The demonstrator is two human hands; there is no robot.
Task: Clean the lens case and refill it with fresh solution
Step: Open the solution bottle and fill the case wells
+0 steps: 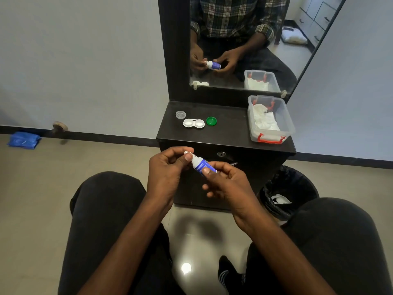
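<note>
A small white solution bottle (201, 165) with a blue label lies tilted between my hands, in front of the dark dresser. My right hand (225, 184) grips its body. My left hand (168, 167) pinches the white cap (188, 153) at the bottle's top end. On the dresser top (229, 128) sits the white lens case (193, 123) with both wells uncovered. A clear lid (180, 114) lies to its left and a green lid (211, 121) to its right.
A clear plastic box (271, 119) with red latches holds white tissues at the dresser's right. A black-lined bin (287, 190) with a crumpled tissue stands on the floor at right. A mirror (244, 43) rises behind the dresser. My knees frame the bottom.
</note>
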